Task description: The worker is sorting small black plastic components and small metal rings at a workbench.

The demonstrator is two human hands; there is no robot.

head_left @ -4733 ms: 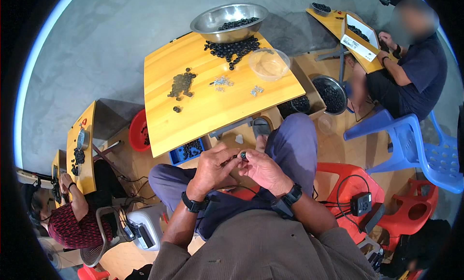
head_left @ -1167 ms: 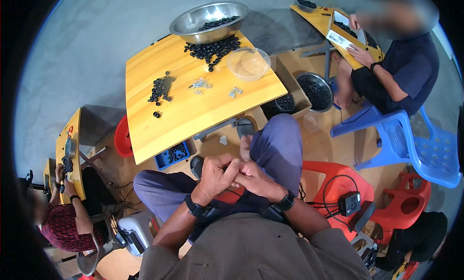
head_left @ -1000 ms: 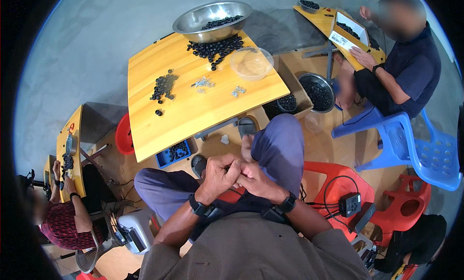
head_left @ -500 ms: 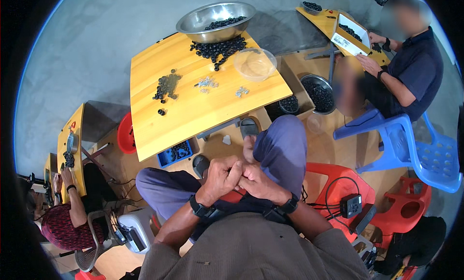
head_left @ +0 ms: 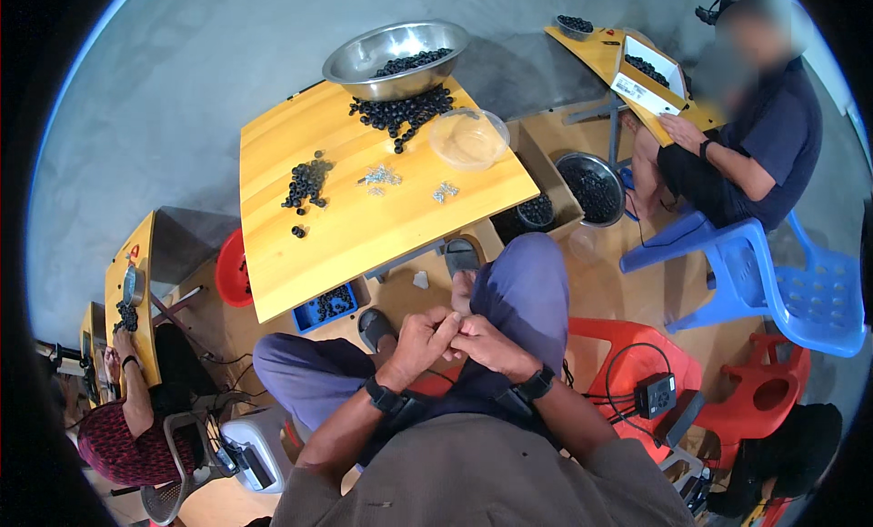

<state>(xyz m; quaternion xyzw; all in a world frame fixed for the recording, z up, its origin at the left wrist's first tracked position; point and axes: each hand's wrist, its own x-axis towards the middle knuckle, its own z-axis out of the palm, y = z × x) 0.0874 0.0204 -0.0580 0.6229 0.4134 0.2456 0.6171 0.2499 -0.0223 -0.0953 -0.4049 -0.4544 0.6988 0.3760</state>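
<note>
Head view: left hand (head_left: 418, 343) and right hand (head_left: 493, 347) meet before the table (head_left: 355, 245), fingers curled together; grip narrow, contents hidden, can't tell what's held. Black pieces (head_left: 302, 183) clustered table-left; metal bits (head_left: 382, 175) to their right; steel bowl (head_left: 391, 90) at far edge; clear tub (head_left: 470, 140) nearer, at right.
</note>
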